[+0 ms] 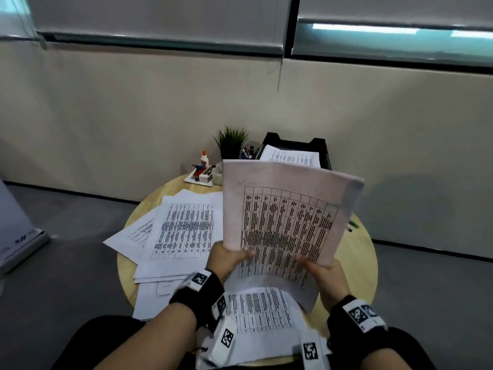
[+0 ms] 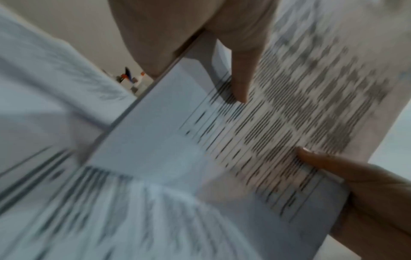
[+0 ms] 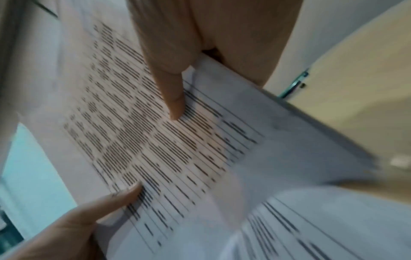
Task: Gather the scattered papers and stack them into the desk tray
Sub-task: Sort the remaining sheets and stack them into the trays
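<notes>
We hold a bundle of papers (image 1: 282,217) upright above the round table (image 1: 365,263), left hand (image 1: 226,259) and right hand (image 1: 324,271) each pinching its lower edge. The desk tray (image 1: 320,145) already holds some sheets — but loose papers (image 1: 184,231) on the table remain, so we judge ourselves about midway.

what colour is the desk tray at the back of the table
Black, with printed sheets already inside the desk tray; the head view shows it best.

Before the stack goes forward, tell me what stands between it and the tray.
Nothing visible blocks the way. Both hands, left and right, hold the stack raised above the table. The tray sits right behind it, open on top, paper already inside. The plant stands left of the tray.
</notes>
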Available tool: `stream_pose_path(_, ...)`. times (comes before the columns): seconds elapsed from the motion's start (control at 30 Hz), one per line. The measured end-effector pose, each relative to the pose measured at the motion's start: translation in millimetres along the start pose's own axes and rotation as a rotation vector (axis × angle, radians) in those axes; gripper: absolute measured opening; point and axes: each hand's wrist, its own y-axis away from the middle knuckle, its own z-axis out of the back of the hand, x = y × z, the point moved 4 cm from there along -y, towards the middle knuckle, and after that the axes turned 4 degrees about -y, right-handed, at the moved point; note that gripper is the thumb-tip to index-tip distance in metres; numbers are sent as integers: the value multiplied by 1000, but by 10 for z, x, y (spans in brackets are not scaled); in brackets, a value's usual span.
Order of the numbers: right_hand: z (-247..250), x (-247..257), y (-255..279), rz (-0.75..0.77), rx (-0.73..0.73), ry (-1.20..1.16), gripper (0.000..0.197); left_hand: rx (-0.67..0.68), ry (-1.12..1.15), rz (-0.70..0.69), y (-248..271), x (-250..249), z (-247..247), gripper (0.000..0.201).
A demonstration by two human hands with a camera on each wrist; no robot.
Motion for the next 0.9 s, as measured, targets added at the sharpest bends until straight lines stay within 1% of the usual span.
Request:
stream_pose_path(0.07,17,-147,63,-61,-19,-20,12,-10,-41,50,35,174,-17,26)
stream_pose_path(0.1,27,-150,69,-61,-25,-32,12,-17,-51,54,40,196,-26,25)
stream_pose_path(0.17,30,-74,52,-48,-13,-51,10,-21,-88,33,39,152,-31,27)
stream_pose_path(0.23,18,45,49,-40,-6,-63,6,6,-102,4,33,55,-20,26)
stream_pose_path(0.33,88,42,26,-83,-26,-77,12,76,-50,-45,-22,-20,60,28)
stream_pose_path(0.4,187,-137,19,-133,-50,-94,18,93,-16,-1,-54,48,164,27)
stream_pose_path(0.47,270,-331,35,-201,-87,-40,18,92,-78,79,-72,206,294,20)
stream_pose_path(0.53,319,-461,39,-252,-94,30,5,64,-165,116,-125,405,452,17)
stream_pose_path(0.57,325,-505,32,-267,-80,47,1,30,-199,106,-158,488,538,18)
stream_pose_path(0.63,340,-580,-2,-297,-65,60,6,-49,-267,78,-230,622,706,24)
stream_pose_path(0.7,365,-673,-39,-334,-60,100,9,-100,-371,83,-306,721,834,25)
stream_pose_path(0.73,372,-724,-56,-363,-54,116,9,-99,-448,103,-338,756,870,24)
stream_pose_path(0.77,377,-777,-80,-385,-51,123,15,-82,-581,131,-372,799,896,32)
stream_pose_path(0.8,381,-836,-102,-403,-55,125,24,-43,-773,160,-391,822,906,48)
stream_pose_path(0.83,380,-870,-110,-413,-56,122,25,7,-968,191,-387,819,892,64)
stream_pose_path(0.87,363,-897,-126,-410,-61,127,21,35,-1114,203,-392,801,879,74)
stream_pose_path(0.9,345,-910,-143,-409,-64,134,21,51,-1203,207,-388,767,853,78)
